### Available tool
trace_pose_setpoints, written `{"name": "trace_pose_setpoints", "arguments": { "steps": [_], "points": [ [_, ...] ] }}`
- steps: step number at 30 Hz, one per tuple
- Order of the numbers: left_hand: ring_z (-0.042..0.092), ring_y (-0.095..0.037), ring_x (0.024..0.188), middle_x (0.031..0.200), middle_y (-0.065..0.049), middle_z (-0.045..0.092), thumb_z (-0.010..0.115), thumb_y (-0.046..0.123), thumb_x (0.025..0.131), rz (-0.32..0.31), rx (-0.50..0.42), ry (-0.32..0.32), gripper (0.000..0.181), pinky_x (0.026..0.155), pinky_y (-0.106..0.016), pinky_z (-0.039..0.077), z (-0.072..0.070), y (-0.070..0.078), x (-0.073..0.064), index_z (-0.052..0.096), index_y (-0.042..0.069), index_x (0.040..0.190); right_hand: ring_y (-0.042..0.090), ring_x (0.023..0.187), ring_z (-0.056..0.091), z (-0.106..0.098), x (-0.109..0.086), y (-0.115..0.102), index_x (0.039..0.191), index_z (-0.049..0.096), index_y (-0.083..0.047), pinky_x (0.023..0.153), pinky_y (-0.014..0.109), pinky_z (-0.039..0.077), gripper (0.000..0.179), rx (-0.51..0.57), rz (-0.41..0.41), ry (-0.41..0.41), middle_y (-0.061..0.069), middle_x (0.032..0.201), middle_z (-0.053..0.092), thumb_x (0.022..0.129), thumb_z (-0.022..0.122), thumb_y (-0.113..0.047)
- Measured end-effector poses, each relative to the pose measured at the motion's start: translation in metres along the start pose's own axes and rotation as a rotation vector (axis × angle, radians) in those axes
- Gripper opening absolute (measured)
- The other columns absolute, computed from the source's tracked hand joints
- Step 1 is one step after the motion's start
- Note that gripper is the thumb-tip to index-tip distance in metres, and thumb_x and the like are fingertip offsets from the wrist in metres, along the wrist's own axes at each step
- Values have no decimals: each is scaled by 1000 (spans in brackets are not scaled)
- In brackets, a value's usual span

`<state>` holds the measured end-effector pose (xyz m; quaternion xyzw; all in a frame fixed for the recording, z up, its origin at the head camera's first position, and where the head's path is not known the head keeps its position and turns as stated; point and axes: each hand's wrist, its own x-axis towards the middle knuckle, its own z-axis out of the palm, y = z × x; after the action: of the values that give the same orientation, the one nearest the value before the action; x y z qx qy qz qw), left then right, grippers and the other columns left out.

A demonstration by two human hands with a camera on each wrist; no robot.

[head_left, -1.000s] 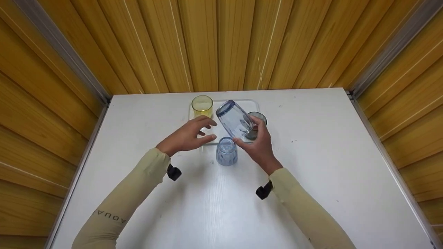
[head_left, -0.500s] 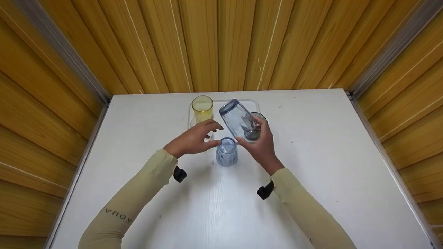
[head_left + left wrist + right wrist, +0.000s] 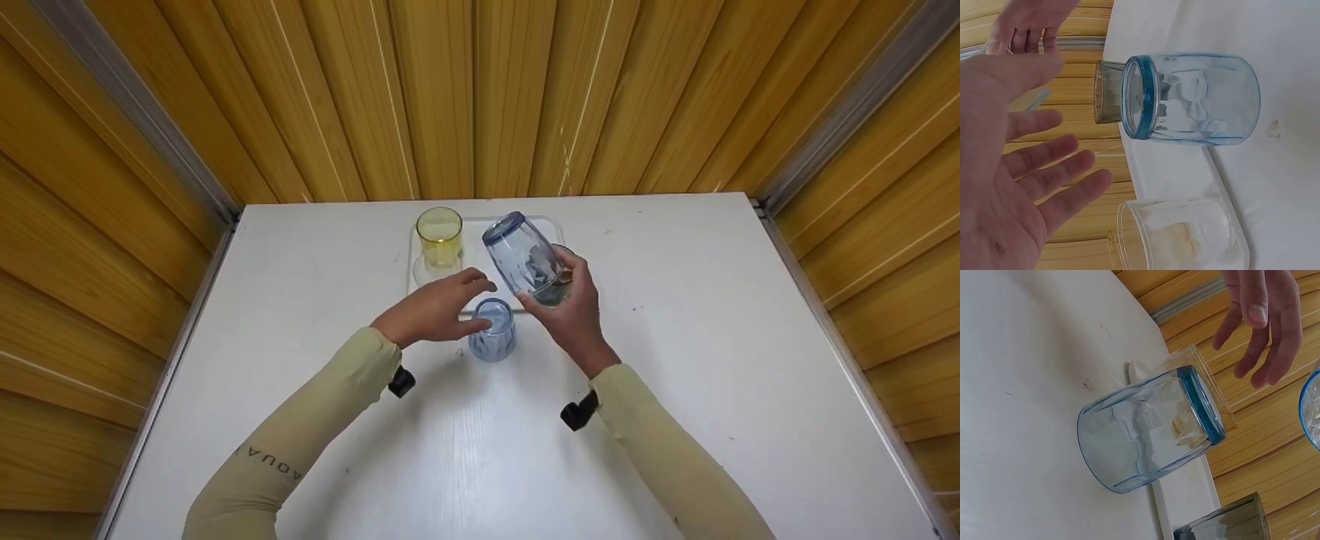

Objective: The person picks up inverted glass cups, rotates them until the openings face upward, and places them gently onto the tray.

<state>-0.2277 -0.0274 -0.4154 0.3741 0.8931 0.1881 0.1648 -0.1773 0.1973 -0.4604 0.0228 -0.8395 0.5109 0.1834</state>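
My right hand [image 3: 566, 311] grips a clear blue drinking glass [image 3: 517, 251] near its mouth. That glass is tilted in the air, its thick blue base up and to the left. A second blue glass [image 3: 492, 341] stands upside down on the table at the tray's front edge, its thick base [image 3: 1143, 97] on top. My left hand [image 3: 435, 309] hovers beside and above this second glass, fingers spread and holding nothing. In the head view its thumb overlaps the glass's top; in the left wrist view hand and glass are apart.
A white tray [image 3: 410, 255] lies towards the back of the white table [image 3: 690, 315]. On it stand a yellow glass [image 3: 439, 236], a colourless glass [image 3: 1179, 236] in front of that, and a grey glass [image 3: 1230, 523] at the right. Wood-patterned walls [image 3: 495, 97] enclose the table.
My left hand has moved right and nearer to me, to the upside-down blue glass. The right hand has shifted slightly right with the tilted glass. The standing glasses have stayed put.
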Motion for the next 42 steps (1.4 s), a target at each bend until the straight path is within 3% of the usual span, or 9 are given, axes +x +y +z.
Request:
{"name": "trace_pose_setpoints", "arguments": {
  "steps": [11,21,42],
  "points": [
    [54,-25,127,145,-5,47,71,42,85,-1,104,-46,63,104,-44,47,11,7,11,48,23,141,19,112,46,-7,5,6,140,35,-11,94,38,43,80,-50,-19,38,6,135,48,78,79,-37],
    [55,-24,125,144,-6,48,73,37,85,29,142,-82,62,103,-42,48,18,9,19,50,22,140,17,117,46,-12,11,8,141,35,-13,98,39,40,81,-18,35,41,4,139,46,78,78,-41],
    [58,-23,119,135,-8,54,74,27,85,67,252,-75,56,100,-38,51,29,12,32,54,17,137,16,124,46,-20,19,17,140,36,-9,99,34,40,78,-58,-21,103,5,136,50,80,77,-39]
  ]
}}
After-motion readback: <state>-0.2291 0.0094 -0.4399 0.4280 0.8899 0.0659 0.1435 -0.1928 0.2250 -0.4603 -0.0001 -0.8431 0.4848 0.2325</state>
